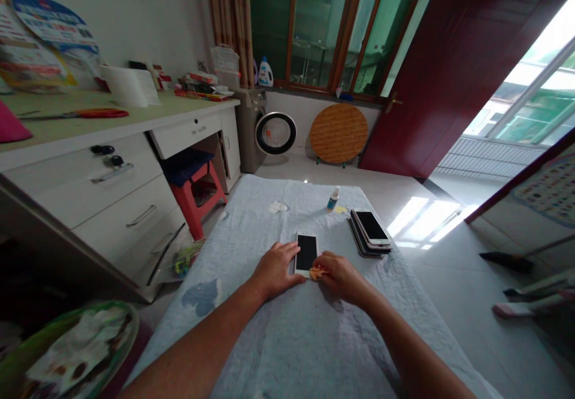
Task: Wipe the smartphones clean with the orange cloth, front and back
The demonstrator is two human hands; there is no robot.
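Note:
A white smartphone with a dark screen lies face up on the cloth-covered table. My left hand holds it in place, with fingers on its left edge and the thumb by its lower left corner. In my right hand is a crumpled orange cloth, pinched between the fingers and pressed at the phone's lower right corner. To the right, a stack of phones rests on the table, the top one white-framed. A small spray bottle stands upright beyond them.
A white desk runs along the left, with a red stool under it. At the lower left is a bin holding crumpled tissue. A washing machine with its door open and a round wooden tabletop stand at the back.

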